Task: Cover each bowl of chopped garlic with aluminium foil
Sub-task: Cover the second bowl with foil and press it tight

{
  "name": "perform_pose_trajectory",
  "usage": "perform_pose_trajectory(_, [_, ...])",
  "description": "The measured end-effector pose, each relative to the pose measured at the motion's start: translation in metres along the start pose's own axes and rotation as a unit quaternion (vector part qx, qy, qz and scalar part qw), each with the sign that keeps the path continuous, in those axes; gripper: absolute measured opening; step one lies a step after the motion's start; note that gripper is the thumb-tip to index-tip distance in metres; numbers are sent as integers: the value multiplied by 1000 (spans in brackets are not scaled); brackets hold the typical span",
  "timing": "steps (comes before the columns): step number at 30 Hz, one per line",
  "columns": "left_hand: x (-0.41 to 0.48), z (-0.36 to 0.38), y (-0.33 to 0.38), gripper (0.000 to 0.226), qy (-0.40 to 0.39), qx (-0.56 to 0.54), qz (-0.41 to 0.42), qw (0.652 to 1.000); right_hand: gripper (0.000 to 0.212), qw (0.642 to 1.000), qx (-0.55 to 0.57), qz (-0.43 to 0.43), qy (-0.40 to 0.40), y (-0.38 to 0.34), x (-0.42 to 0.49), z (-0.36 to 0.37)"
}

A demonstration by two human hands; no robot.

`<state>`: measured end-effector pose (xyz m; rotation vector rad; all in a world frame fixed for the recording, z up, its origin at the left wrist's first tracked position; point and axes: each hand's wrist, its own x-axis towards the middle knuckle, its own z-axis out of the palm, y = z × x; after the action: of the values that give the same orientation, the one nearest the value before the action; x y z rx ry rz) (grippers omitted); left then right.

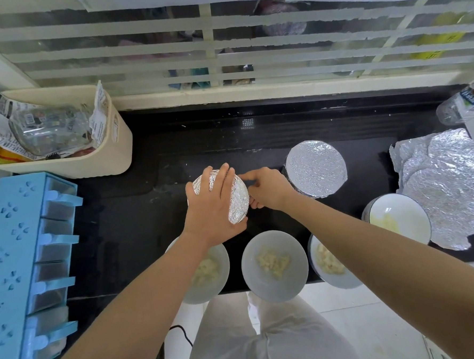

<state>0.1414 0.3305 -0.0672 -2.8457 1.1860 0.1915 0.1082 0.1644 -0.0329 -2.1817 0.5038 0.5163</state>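
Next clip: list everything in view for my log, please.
covered bowls: two, silver foil; one under the hands, one to its right
open bowls: four, pale, holding chopped garlic; three along the counter's front edge, one at right
foil sheets: overlapping pile, silver, far right
rack: one, blue, left
tub: one, beige, back left, holds wrappers
bottle: one, clear, back right
counter: black
left hand: lies on the nearer covered bowl
right hand: pinches foil at its rim
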Motion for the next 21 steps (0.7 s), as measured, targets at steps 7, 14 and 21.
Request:
perform_pose_trajectory(7, [-1, -1, 0, 104, -1, -7, 1, 1000, 40, 999, 35, 3, 0, 2, -6, 1])
perform_pose_trajectory(14, [-1, -1, 0, 103, 5, -13, 1, 1000, 43, 999, 39, 3, 3, 6, -7, 6])
perform_pose_trajectory(21, [0, -1, 0, 105, -4, -17, 1, 1000, 62, 999, 23, 7, -23, 5, 0, 4])
